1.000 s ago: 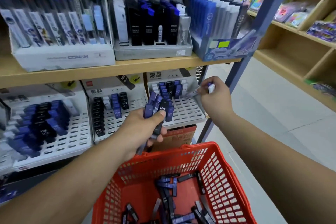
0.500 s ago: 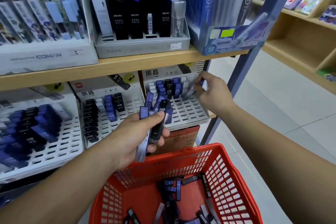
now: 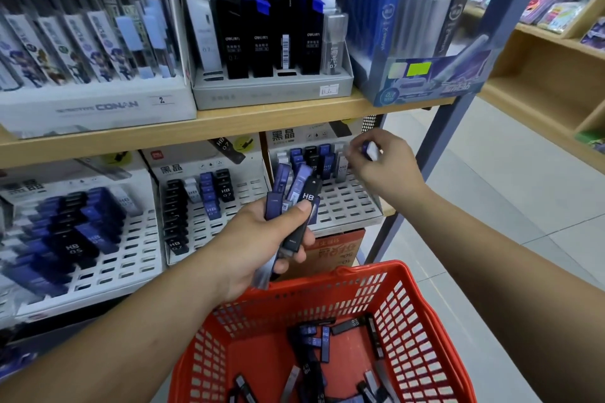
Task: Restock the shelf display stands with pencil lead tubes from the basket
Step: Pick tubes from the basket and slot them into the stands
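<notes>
Your left hand (image 3: 258, 239) is gripping spare tubes (image 3: 296, 186) so your right hand (image 3: 389, 170) is pinching one tube (image 3: 372, 151), stand (image 3: 347, 203) just below its fingertips.

The red latticed plastic basket (image 3: 370, 268) is looking smooth and faintly glossy, the pale wooden shelf board (image 3: 262, 123) matt, the white slotted plastic display stand (image 3: 347, 206) smooth, the black and blue plastic lead tubes (image 3: 301, 181) shiny.

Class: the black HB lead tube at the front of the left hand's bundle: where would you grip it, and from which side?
Pinch the black HB-marked lead tube at its upper end, from above: that end juts clear past the thumb of the left hand, whose fingers wrap the lower half.
</notes>
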The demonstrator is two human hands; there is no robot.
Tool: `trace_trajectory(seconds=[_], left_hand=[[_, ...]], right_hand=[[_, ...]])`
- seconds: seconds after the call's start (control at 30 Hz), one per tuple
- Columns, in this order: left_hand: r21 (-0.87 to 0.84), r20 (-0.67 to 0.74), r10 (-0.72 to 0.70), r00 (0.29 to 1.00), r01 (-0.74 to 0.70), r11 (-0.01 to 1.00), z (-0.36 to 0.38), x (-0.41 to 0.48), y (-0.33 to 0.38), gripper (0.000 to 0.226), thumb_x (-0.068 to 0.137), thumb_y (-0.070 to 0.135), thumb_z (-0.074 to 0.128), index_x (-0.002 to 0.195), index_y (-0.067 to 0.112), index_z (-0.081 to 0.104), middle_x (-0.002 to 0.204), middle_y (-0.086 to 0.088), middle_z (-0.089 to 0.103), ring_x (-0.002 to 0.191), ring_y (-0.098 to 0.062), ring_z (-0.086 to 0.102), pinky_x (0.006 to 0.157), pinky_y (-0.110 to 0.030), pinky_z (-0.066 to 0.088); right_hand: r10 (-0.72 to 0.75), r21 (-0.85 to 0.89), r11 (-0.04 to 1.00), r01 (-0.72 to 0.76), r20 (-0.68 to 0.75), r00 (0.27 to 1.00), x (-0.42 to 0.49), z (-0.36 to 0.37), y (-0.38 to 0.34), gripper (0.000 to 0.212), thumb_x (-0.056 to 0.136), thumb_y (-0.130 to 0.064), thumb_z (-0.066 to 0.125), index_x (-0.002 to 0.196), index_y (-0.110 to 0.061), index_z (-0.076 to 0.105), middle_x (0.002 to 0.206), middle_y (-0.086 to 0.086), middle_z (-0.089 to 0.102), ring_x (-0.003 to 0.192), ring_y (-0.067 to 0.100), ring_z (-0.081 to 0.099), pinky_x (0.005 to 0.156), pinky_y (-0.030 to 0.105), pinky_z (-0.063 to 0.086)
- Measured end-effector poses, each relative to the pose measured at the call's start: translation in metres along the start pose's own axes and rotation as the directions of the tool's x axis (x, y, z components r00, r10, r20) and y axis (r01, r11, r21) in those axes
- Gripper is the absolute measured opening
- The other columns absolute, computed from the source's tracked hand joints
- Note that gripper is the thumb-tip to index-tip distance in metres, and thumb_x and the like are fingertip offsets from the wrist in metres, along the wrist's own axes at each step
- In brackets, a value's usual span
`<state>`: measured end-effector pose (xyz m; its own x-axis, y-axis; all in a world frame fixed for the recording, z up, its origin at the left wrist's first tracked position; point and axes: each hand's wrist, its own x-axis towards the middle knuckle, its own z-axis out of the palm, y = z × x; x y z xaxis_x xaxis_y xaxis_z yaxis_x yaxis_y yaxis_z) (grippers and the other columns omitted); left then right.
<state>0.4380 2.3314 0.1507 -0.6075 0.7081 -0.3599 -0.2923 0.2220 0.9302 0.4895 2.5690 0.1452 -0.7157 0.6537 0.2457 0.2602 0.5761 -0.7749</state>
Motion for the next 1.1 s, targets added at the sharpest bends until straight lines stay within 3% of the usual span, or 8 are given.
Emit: trace_trajectory(seconds=[0.07,0.13,0.2,0.3,0.47,0.7,0.87,1.1], left_hand=[[0.051,-0.011,0.013,1.0,-0.012,0.999,0.001,0.0,0.0,0.031,0.099,0.039,0.066,0.114,0.013,0.064,0.083,-0.013,0.073,0.058,-0.017,0.061,0.05,-0.03,0.037],[0.046,-0.015,0.019,1.0,-0.019,0.999,0.003,0.0,-0.001,0.033,0.098,0.041,0.066,0.115,0.014,0.064,0.082,-0.013,0.073,0.058,-0.017,0.061,0.05,-0.03,0.037],[-0.008,-0.006,0.015,1.0,-0.016,1.0,0.003,0.001,0.0,0.037,0.098,0.042,0.065,0.118,0.011,0.065,0.083,-0.014,0.073,0.061,-0.02,0.061,0.05,-0.03,0.037],[-0.13,0.009,-0.024,1.0,0.025,0.991,-0.001,0.001,0.0,0.047,0.097,0.046,0.064,0.119,0.004,0.067,0.087,-0.015,0.072,0.062,-0.019,0.058,0.049,-0.029,0.037],[-0.216,-0.035,-0.047,0.998,0.039,0.976,0.002,0.002,0.0,0.046,0.096,0.043,0.066,0.119,0.003,0.067,0.082,-0.011,0.068,0.057,-0.016,0.053,0.044,-0.025,0.033],[-0.194,-0.062,-0.085,0.994,0.071,0.978,0.002,0.006,-0.004,0.047,0.096,0.043,0.069,0.118,0.001,0.068,0.079,-0.011,0.068,0.054,-0.016,0.05,0.042,-0.023,0.032],[-0.198,-0.03,-0.076,0.997,0.068,0.978,-0.008,0.001,-0.001,0.039,0.095,0.042,0.071,0.117,0.011,0.065,0.084,-0.011,0.069,0.057,-0.016,0.05,0.045,-0.023,0.03],[-0.128,0.07,-0.053,0.996,0.062,0.99,-0.01,-0.009,0.002,0.037,0.093,0.046,0.071,0.108,0.013,0.066,0.078,-0.003,0.061,0.057,-0.015,0.047,0.045,-0.025,0.03]], right_hand=[[0.118,0.298,0.936,-0.187,0.235,0.965,-0.005,-0.011,-0.021,0.031,0.091,-0.041,0.077,0.094,-0.011,0.072,0.086,0.016,0.073,0.054,0.025,0.048,0.05,0.028,0.036],[0.098,0.332,0.89,-0.314,0.533,0.84,-0.015,-0.016,-0.038,0.026,0.088,-0.035,0.079,0.093,-0.011,0.073,0.074,0.012,0.071,0.043,0.018,0.035,0.042,0.024,0.025],[0.038,0.304,0.901,-0.311,0.658,0.752,-0.025,-0.013,-0.046,0.017,0.089,-0.025,0.079,0.094,-0.01,0.073,0.065,0.003,0.068,0.041,0.014,0.033,0.044,0.024,0.022],[0.055,0.341,0.877,-0.339,0.63,0.775,-0.029,-0.009,-0.045,0.014,0.094,-0.014,0.073,0.102,-0.003,0.07,0.053,-0.005,0.062,0.044,0.015,0.03,0.05,0.029,0.019],[0.072,0.369,0.863,-0.345,0.587,0.807,-0.028,-0.013,-0.042,0.026,0.095,-0.014,0.072,0.112,0.006,0.069,0.058,0.0,0.066,0.047,0.016,0.03,0.047,0.026,0.024],[0.127,0.377,0.851,-0.364,0.526,0.841,-0.025,-0.008,-0.038,0.02,0.099,-0.014,0.068,0.114,-0.001,0.07,0.05,-0.002,0.048,0.045,0.014,0.031,0.047,0.027,0.024],[0.126,0.468,0.81,-0.354,0.451,0.884,-0.024,-0.004,-0.045,0.02,0.1,-0.012,0.066,0.116,-0.001,0.069,0.049,-0.001,0.049,0.044,0.016,0.031,0.047,0.026,0.023],[0.077,0.491,0.78,-0.388,0.54,0.838,-0.034,0.002,-0.061,0.018,0.099,-0.017,0.068,0.111,-0.004,0.068,0.059,0.006,0.04,0.047,0.017,0.032,0.049,0.028,0.023]])
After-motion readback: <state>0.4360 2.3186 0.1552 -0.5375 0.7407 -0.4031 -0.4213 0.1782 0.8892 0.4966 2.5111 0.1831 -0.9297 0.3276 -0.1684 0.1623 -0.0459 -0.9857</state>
